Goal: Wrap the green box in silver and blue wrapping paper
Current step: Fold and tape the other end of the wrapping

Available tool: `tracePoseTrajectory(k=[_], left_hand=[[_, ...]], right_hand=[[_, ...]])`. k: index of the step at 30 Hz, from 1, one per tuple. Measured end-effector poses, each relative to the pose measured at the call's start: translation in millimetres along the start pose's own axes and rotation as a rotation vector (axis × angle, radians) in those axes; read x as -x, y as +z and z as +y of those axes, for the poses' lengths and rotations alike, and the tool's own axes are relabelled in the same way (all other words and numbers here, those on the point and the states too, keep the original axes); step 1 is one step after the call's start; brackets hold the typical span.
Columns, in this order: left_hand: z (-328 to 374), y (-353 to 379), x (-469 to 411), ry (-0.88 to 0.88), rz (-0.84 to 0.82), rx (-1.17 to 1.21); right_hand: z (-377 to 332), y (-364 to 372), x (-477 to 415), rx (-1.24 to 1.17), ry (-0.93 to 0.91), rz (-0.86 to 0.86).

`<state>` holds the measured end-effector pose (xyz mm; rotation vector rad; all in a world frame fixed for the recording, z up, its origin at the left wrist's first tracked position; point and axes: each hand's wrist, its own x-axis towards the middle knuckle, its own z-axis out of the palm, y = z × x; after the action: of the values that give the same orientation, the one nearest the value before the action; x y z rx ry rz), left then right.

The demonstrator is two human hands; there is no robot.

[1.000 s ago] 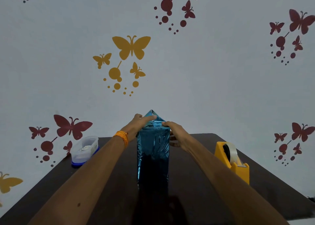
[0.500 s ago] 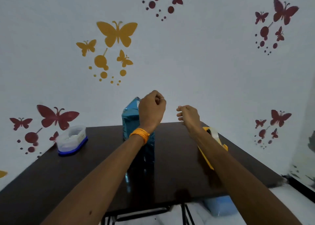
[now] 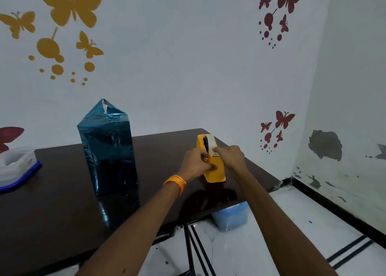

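Note:
The box wrapped in shiny blue paper (image 3: pixel 108 150) stands upright on the dark table (image 3: pixel 62 213), left of centre, with its top folded into a peak. Neither hand touches it. To its right sits a yellow tape dispenser (image 3: pixel 213 167) with a roll of clear tape. My left hand (image 3: pixel 195 164), with an orange band at the wrist, grips the dispenser's left side. My right hand (image 3: pixel 229 155) pinches the tape end at the dispenser's top.
A clear plastic container with a blue base (image 3: pixel 16 167) sits at the table's far left. The table's right edge runs just past the dispenser. A light blue tub (image 3: pixel 231 217) stands on the white floor below it. A decorated wall rises behind.
Both hands let go of the folded top of the wrapped box and moved right to the tape dispenser. My view swung right with them.

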<state>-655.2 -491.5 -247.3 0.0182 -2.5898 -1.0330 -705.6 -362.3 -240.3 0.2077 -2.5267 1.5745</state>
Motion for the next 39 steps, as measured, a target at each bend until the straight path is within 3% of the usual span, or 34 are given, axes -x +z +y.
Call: tracePoseTrajectory(k=[5,8,16,25,31,34,36,39], left_hand=[[-8,5,-4,-0.014,0.052,0.053],[-8,6,-3,-0.016,0.050,0.059],[-9,7,-3,-0.025,0.055,0.053],[-9,11,1,-0.006,0.094,0.060],[-9,9,0,0.019,0.071,0.017],[-10,-3,0,0.006,-0.006,-0.053],[-5,-21,3,-0.014,0.047,0.053],[10,-72,11,-0.040,0.137,0.359]], right_hand=[[-6,-9,-10,-0.346,0.299,-0.121],[-11,-11,-14,-0.360,0.319,-0.170],[-23,-9,2,-0.168,0.110,0.036],[10,-5,34,-0.237,0.077,0.092],[25,-5,43,0.077,-0.022,0.068],[18,-16,48,0.051,-0.206,0.133],[-5,-24,47,-0.014,-0.308,0.060],[-47,-23,51,-0.214,-0.383,-0.205]])
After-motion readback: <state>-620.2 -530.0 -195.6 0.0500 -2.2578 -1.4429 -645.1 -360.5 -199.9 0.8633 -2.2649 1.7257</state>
